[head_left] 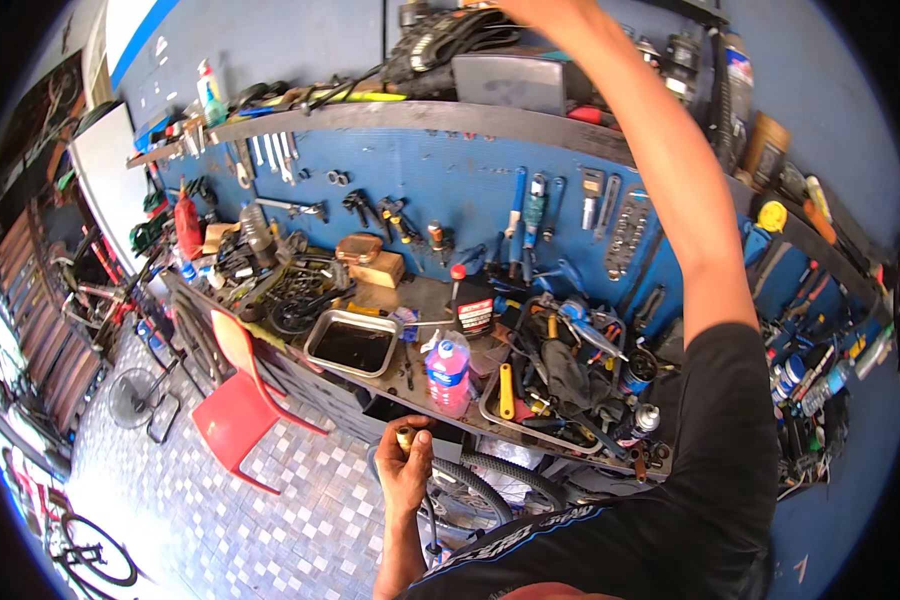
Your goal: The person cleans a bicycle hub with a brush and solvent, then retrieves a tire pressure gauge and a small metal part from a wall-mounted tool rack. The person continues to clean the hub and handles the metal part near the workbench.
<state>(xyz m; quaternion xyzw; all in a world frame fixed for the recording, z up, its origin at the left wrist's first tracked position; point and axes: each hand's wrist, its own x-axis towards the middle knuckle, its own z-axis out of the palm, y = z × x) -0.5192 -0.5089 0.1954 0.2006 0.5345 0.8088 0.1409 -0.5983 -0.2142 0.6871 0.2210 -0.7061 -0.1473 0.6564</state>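
Note:
My left hand (404, 474) is closed around a small brass-coloured cylindrical piece (406, 437), its round end showing above the fingers, in front of the workbench's near edge. My right arm stretches up past the long shelf (370, 118). Only a bit of my right hand (538, 8) shows at the top edge, close to a coiled black tyre (460, 38); its fingers are out of sight. On the bench just beyond my left hand stands a bottle of pink liquid (448, 375). Beside it lies a metal tray of dark liquid (353, 343).
A red chair (235, 420) stands left of the bench, with a floor fan (135, 400) farther left. Bicycle wheels (470, 490) sit below the bench edge. A tool-filled tray (507, 392) and a black bottle (473, 305) occupy the bench; tools hang on the blue pegboard (400, 165).

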